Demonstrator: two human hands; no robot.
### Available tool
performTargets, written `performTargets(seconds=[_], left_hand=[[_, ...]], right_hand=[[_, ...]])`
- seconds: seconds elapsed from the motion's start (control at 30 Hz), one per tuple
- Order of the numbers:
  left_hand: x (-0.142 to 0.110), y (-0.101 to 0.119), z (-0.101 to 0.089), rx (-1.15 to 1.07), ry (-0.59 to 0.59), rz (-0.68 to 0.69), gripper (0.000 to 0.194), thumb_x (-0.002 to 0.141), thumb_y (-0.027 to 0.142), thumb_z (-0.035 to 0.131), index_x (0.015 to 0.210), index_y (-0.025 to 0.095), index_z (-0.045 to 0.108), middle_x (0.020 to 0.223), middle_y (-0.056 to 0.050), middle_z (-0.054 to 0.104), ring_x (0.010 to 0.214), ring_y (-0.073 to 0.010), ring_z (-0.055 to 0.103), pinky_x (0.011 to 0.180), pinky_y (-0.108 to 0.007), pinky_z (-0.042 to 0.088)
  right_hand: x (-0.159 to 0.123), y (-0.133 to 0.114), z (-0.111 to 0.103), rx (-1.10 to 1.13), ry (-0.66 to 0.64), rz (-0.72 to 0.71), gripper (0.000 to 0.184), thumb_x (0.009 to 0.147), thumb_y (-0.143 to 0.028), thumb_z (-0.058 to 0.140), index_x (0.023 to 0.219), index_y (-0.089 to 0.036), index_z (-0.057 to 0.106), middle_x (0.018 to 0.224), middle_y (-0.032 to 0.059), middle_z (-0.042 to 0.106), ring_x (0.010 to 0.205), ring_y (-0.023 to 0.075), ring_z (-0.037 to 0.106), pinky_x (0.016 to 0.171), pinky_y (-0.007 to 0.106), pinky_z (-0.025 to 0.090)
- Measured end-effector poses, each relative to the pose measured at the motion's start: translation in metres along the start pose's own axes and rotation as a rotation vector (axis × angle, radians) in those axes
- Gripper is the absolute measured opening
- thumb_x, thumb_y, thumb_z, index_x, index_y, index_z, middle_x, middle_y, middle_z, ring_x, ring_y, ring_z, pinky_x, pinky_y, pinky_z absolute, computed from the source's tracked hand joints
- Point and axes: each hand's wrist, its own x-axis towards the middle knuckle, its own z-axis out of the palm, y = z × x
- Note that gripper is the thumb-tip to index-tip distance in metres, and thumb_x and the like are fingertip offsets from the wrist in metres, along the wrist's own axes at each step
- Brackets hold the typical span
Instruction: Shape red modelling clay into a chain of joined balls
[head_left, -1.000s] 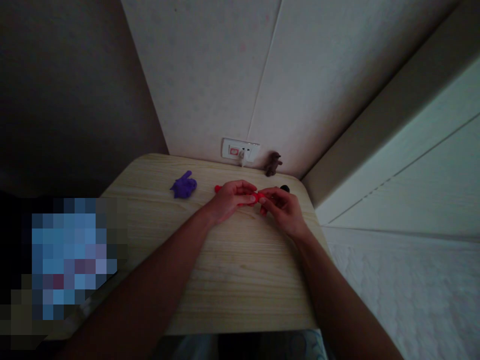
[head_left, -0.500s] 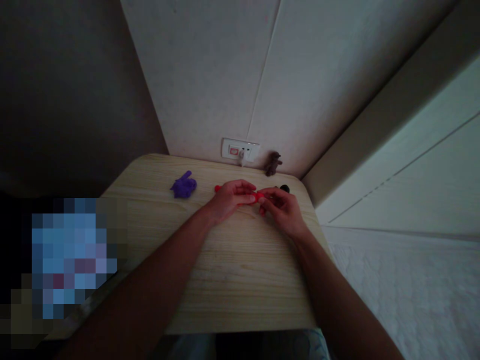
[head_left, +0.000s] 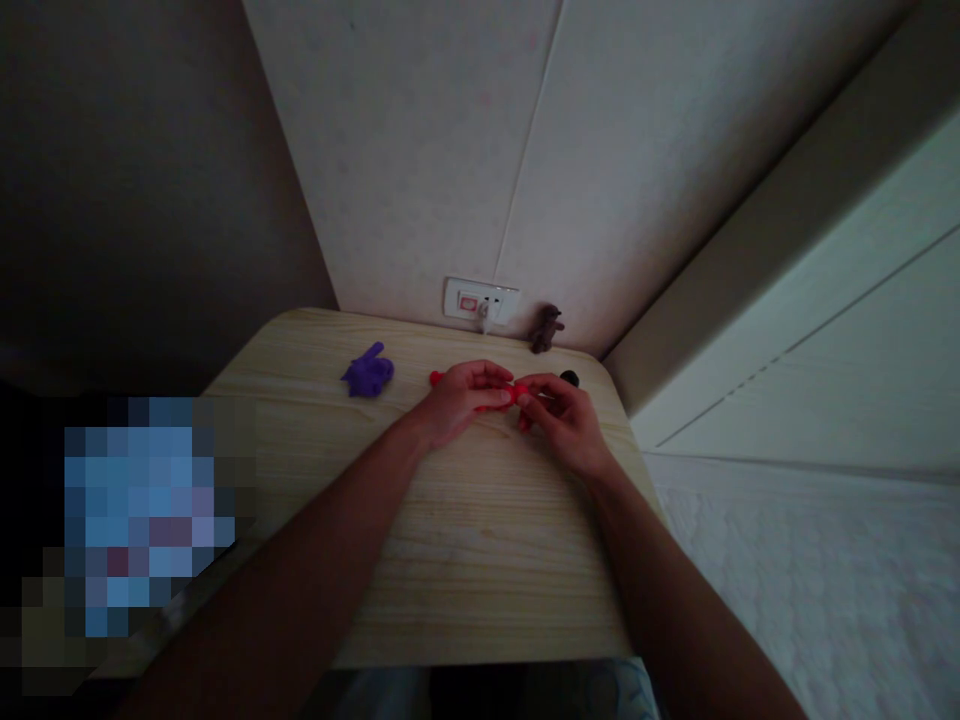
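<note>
Between the fingertips of both hands is a small, soft-looking red piece (head_left: 517,393), perhaps modelling clay; its full shape is hidden by the fingers. My left hand (head_left: 461,400) pinches it from the left, thumb along the near side. From the right, my right hand (head_left: 562,415) grips it with thumb and fingers, and more red shows below those fingertips. Just left of my left hand a red ball (head_left: 436,378) rests on the wooden table (head_left: 480,560), partly covered by the hand. Behind my right hand sits a black round lump (head_left: 570,378).
A purple lumpy figure (head_left: 368,371) lies on the table's left side. At the back, a dark brown figure (head_left: 547,328) stands against the wall beside a white socket (head_left: 481,300) with a plug in it. A pale cabinet (head_left: 810,300) borders the right. A blurred-out patch covers the lower left.
</note>
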Motion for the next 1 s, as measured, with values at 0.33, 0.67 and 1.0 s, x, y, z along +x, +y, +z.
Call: performTargets(seconds=[0.33,0.67,1.0], left_hand=[[0.0,0.0016,0.0032,-0.018,0.002,-0.012,0.034,0.06,0.011,0.087,0.092,0.012,0.074,0.09,-0.007,0.079,0.081,-0.0147,0.071,0.08,-0.031,0.05],[-0.0012,0.0044,0.0037,-0.031,-0.002,-0.04,0.04,0.06,0.013,0.086,0.098,0.014,0.074,0.092,-0.008,0.08,0.085,-0.0175,0.073,0.083,-0.033,0.052],[0.0003,0.0025,0.0028,-0.11,-0.042,-0.066,0.047,0.06,0.007,0.076,0.107,0.011,0.072,0.099,-0.011,0.08,0.096,-0.0213,0.075,0.092,-0.037,0.053]], right_hand=[[-0.0004,0.0019,-0.0016,-0.005,0.032,-0.018,0.037,0.08,-0.046,0.087,0.106,-0.023,0.074,0.078,0.0001,0.072,0.058,0.0109,0.06,0.054,0.027,0.051],[-0.0016,0.0027,-0.0056,-0.058,0.033,-0.027,0.051,0.074,-0.041,0.092,0.119,-0.028,0.072,0.115,0.0055,0.07,0.083,0.0133,0.062,0.066,0.027,0.057],[-0.003,0.0071,-0.0049,-0.062,-0.007,-0.009,0.056,0.076,-0.042,0.092,0.125,-0.027,0.069,0.109,0.0062,0.077,0.097,0.0195,0.073,0.084,0.035,0.062]])
